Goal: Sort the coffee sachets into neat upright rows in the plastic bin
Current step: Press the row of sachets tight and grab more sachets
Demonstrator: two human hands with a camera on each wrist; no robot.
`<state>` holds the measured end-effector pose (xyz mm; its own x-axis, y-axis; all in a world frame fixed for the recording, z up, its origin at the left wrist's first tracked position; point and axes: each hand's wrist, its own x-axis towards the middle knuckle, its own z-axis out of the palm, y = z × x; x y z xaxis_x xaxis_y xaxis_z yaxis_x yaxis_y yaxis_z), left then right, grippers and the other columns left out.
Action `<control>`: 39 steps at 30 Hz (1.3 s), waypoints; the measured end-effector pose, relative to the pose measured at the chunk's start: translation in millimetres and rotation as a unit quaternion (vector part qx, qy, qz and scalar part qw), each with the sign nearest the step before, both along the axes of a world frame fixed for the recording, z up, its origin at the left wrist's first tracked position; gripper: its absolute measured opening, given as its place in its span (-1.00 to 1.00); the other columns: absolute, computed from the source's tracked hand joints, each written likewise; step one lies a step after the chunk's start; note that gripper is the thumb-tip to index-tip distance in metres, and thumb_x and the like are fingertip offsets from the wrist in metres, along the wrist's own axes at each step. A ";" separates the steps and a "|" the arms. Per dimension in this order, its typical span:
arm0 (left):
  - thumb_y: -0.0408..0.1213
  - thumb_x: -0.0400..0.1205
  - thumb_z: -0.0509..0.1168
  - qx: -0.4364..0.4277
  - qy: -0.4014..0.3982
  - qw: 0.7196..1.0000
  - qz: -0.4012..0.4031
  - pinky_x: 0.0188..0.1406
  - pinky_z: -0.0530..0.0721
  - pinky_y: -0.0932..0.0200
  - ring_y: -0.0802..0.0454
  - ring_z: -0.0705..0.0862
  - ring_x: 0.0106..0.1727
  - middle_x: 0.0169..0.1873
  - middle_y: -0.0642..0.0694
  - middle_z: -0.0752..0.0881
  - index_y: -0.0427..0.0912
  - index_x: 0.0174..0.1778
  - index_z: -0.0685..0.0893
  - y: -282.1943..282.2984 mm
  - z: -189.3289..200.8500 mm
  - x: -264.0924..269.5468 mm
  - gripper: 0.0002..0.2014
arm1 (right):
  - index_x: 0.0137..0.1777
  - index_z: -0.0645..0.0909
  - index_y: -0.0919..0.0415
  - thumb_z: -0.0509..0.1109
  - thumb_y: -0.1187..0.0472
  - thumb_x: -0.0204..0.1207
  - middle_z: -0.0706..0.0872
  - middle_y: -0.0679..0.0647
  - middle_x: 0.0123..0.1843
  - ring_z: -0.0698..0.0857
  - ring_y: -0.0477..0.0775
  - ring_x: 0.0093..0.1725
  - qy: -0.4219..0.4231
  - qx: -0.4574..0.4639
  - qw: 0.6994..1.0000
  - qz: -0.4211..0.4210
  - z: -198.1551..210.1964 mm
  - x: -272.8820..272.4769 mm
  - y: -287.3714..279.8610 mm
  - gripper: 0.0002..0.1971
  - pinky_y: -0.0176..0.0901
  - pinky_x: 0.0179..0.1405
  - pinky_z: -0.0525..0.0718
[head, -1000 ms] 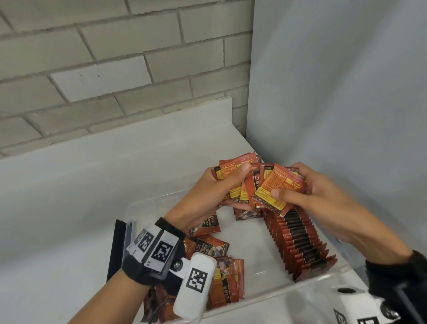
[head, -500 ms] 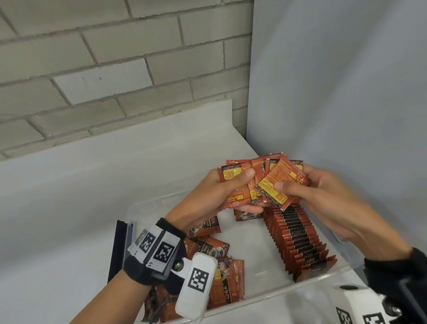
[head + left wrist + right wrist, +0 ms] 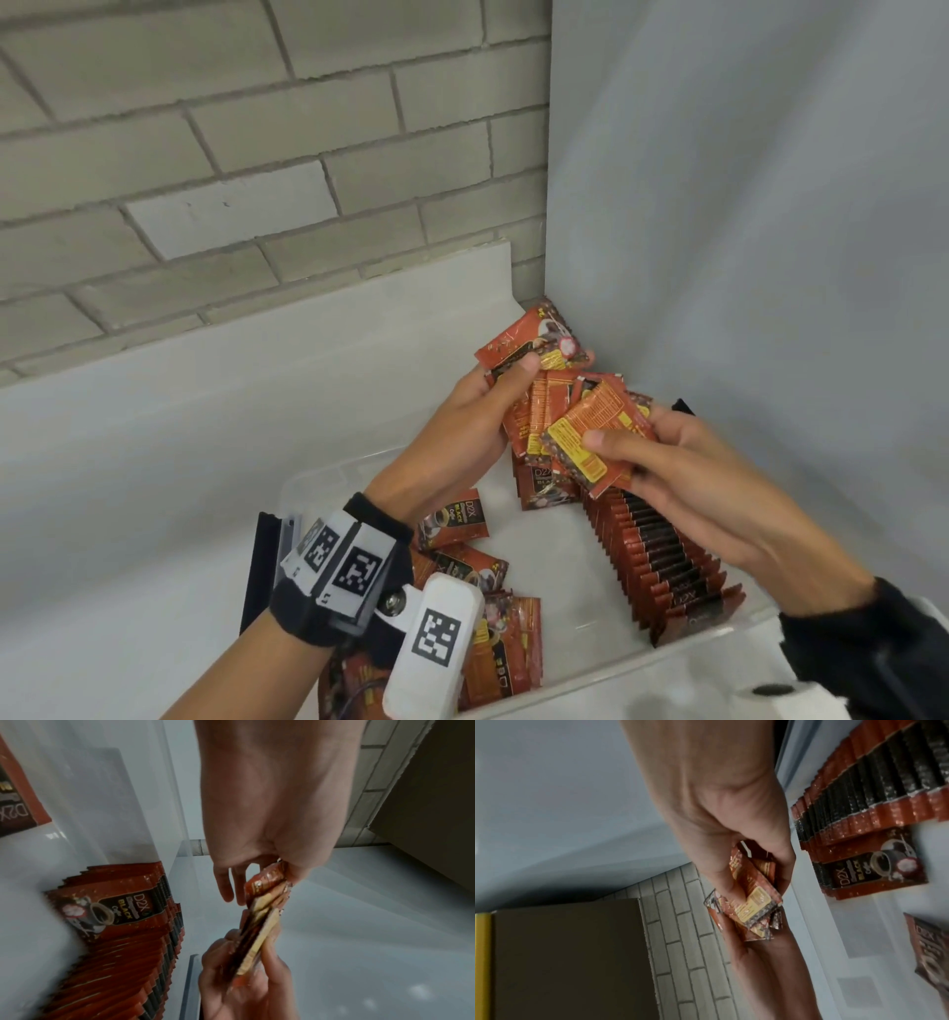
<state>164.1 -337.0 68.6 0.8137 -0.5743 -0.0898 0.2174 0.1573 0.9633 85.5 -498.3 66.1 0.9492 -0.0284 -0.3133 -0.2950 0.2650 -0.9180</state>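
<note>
Both hands hold red and orange coffee sachets above the clear plastic bin (image 3: 606, 683). My left hand (image 3: 462, 426) grips a fanned bunch of sachets (image 3: 534, 390), one raised at the top under the thumb. My right hand (image 3: 662, 462) pinches a few sachets (image 3: 590, 442) with their printed backs up, touching the left bunch. In the left wrist view the bunch (image 3: 264, 902) shows edge-on between the two hands. An upright row of sachets (image 3: 662, 555) runs along the bin's right side. Loose sachets (image 3: 493, 647) lie flat at the bin's near left.
The bin sits on a white counter (image 3: 154, 462) in a corner, a grey brick wall (image 3: 231, 154) behind and a plain grey wall (image 3: 744, 231) on the right. A black flat object (image 3: 259, 570) stands by the bin's left wall.
Both hands have risen with the sachets. My left thumb has pushed one sachet up and away from the bunch, while my right hand has drawn its few sachets slightly toward me.
</note>
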 end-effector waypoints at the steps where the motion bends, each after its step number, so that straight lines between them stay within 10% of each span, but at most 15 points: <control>1: -0.12 0.65 0.16 0.005 -0.006 1.000 -0.003 0.24 0.67 0.07 -0.05 0.74 0.18 0.13 -0.13 0.77 -0.16 0.29 0.59 0.8 0.2 0.3 -0.66 | 0.25 0.63 0.24 0.47 0.24 0.28 0.82 0.10 0.11 0.79 0.04 0.13 -0.004 -0.017 1.000 -0.005 -0.1 -0.3 0.2 -0.52 -0.11 0.17 0.73; 8: 0.00 0.57 0.17 0.049 -0.042 0.997 -0.039 0.39 0.56 -0.05 -0.15 0.69 0.26 0.22 -0.26 0.72 -0.28 0.29 0.61 5.2 2.9 2.7 -0.50 | 0.18 0.66 0.15 0.48 0.19 0.27 0.84 0.05 0.06 0.80 -0.01 0.08 -0.032 -0.062 0.998 0.000 2.8 -2.5 1.2 -0.58 -0.15 0.17 0.66; 18: 0.18 0.64 -0.07 0.252 -0.182 0.947 -0.081 0.15 0.53 0.49 0.25 0.74 0.06 -0.03 0.02 0.83 -0.03 0.00 0.80 15.8 25.0 9.5 -0.44 | 0.17 0.62 0.06 0.49 0.15 0.25 0.85 -0.01 -0.02 0.81 -0.03 0.00 -0.062 -0.157 0.986 0.009 8.6 0.4 -17.2 -0.57 -0.18 0.08 0.69; 23: 0.26 0.57 -0.11 0.305 -0.259 0.908 -0.123 0.30 0.56 0.10 0.01 0.68 0.12 0.05 -0.22 0.68 -0.26 0.13 0.57 10.4 29.5 14.2 -0.34 | 0.10 0.68 0.11 0.50 0.14 0.24 0.86 -0.01 -0.04 0.82 -0.05 -0.04 -0.062 -0.183 0.978 0.081 12.4 3.5 -13.0 -0.62 -0.28 -0.03 0.71; 26: 0.30 0.54 -0.20 0.313 -0.251 0.902 -0.157 0.23 0.49 0.50 0.23 0.63 0.18 0.17 -0.07 0.66 -0.16 0.25 0.59 6.1 31.6 12.9 -0.27 | 0.11 0.69 0.12 0.49 0.10 0.24 0.85 0.03 -0.02 0.82 -0.02 -0.01 -0.051 -0.184 0.976 0.108 13.6 5.6 -10.4 -0.60 -0.27 0.01 0.69; 32: 0.40 0.43 -0.26 0.323 -0.270 0.895 -0.148 0.11 0.46 0.48 0.56 0.53 -0.07 -0.07 0.27 0.53 0.17 0.04 0.46 0.0 36.9 9.9 -0.43 | 0.12 0.66 0.17 0.47 0.18 0.32 0.83 0.11 0.05 0.80 0.06 0.08 -0.029 -0.140 0.975 0.170 13.5 10.0 -5.2 -0.66 -0.20 0.12 0.71; 35: 0.43 0.53 -0.09 0.302 -0.290 0.904 -0.091 -0.10 0.56 0.30 0.40 0.59 -0.23 -0.16 0.13 0.54 0.11 0.06 0.33 3.2 42.0 11.4 -0.52 | 0.14 0.67 0.22 0.45 0.20 0.28 0.82 0.16 0.09 0.78 0.13 0.14 -0.031 -0.092 0.987 0.131 13.7 10.5 -4.2 -0.62 -0.09 0.22 0.69; 39: 0.25 0.26 0.53 0.345 -0.403 0.837 -0.134 0.29 0.47 0.26 0.22 0.36 0.36 0.34 0.13 0.34 0.27 0.48 0.04 7.1 46.3 6.2 -0.01 | 0.19 0.65 0.26 0.51 0.17 0.26 0.84 0.16 0.00 0.80 0.17 0.05 -0.043 -0.101 0.992 0.059 15.2 12.9 -4.9 -0.54 0.03 0.16 0.71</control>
<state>170.3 -329.8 114.9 0.6205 -0.7831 0.0410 -0.6077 -0.4472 0.6563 98.3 -503.2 81.3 0.9727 0.0303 -0.2299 -0.2310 0.0412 -0.9721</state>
